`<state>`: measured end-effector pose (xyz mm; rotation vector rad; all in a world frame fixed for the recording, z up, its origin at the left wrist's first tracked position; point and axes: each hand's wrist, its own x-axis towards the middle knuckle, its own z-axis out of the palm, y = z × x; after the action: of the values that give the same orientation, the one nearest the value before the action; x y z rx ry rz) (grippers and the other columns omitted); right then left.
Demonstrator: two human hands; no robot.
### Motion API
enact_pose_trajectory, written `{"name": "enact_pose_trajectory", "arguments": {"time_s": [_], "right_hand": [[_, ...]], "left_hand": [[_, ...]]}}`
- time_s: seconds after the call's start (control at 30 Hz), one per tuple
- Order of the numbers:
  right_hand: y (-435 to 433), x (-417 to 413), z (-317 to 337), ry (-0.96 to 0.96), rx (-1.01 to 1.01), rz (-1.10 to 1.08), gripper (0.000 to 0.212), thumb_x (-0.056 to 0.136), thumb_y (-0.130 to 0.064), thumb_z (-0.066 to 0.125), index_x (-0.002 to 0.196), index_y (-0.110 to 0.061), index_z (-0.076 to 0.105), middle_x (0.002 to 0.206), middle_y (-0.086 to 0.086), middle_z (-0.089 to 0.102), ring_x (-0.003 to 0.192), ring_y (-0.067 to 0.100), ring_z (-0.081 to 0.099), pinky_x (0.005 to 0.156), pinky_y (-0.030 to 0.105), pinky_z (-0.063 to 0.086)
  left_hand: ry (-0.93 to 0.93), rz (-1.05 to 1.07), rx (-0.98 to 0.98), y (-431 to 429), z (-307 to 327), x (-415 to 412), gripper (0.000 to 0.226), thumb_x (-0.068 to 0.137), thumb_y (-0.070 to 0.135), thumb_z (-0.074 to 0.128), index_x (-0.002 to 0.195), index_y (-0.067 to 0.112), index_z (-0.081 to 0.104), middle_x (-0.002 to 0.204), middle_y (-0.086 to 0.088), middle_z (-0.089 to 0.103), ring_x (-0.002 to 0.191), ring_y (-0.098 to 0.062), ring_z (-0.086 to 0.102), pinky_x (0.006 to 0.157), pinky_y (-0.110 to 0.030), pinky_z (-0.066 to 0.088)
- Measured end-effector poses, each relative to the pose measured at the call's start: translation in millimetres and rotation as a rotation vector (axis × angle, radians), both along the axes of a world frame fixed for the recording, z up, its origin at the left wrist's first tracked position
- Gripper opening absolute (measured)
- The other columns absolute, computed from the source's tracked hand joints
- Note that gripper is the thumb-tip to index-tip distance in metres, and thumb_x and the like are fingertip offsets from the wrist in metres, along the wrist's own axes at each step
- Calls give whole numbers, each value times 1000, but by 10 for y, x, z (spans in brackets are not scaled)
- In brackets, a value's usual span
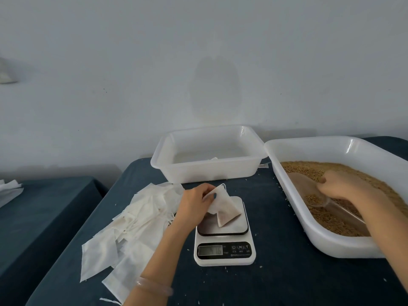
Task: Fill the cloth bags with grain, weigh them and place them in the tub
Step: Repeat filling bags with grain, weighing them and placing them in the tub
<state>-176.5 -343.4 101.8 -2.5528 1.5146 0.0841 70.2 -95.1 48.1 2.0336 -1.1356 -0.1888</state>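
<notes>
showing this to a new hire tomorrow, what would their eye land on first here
Probably the left hand pinching a white cloth bag on the scale at the centre of the dark table. Next, the right hand gripping a scoop in the big white tub of grain on the right. The heap of empty bags at left also stands out.

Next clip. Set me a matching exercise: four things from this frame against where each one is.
Things
1. cloth bag
2. scoop
3. pile of empty bags
4. scale

Places
A. in the grain tub, gripped by the right hand
B. on the table, left of the scale
C. on the scale's platform, pinched by the left hand
D. just in front of the far tub

Pairs: 1-C, 2-A, 3-B, 4-D
</notes>
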Motion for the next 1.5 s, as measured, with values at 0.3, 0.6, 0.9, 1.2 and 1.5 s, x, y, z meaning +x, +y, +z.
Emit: {"name": "enact_pose_trajectory", "arguments": {"time_s": [0.3,0.6,0.9,1.2,1.5], "right_hand": [[801,327,251,-761,-123,409,13,96,-21,54,105,-29,60,95,-15,63,85,1,60,70,21,47],[1304,688,-613,-822,117,418,15,100,-31,49,86,-27,54,61,-5,53,49,2,48,48,19,36],[1162,686,-1133,-904,175,170,33,99,-34,50,71,-17,50,55,-2,45,46,6,39,48,24,32],[1170,667,-1133,-941,204,169,35,100,-32,51,69,-16,47,54,-2,43,46,6,37,48,23,30],[1162,672,-1150,-912,211,176,31,99,-33,51,72,-17,52,56,-1,48,46,5,42,48,22,32]], "left_hand": [[-4,148,-137,62,-243,148,18,102,23,50,111,20,64,97,11,66,89,-6,61,77,-16,46],[110,343,-273,179,-409,199,21,104,32,41,95,31,59,88,11,68,84,-2,63,73,-20,45],[83,337,-212,220,-416,126,26,105,34,39,96,26,61,87,13,66,82,4,61,67,-9,40],[20,294,-221,189,-356,62,28,106,30,39,103,23,67,92,14,66,85,-5,61,75,-24,47],[65,238,-224,60,-340,42,12,99,27,54,101,27,66,84,11,66,78,-8,61,68,-21,49]]}}
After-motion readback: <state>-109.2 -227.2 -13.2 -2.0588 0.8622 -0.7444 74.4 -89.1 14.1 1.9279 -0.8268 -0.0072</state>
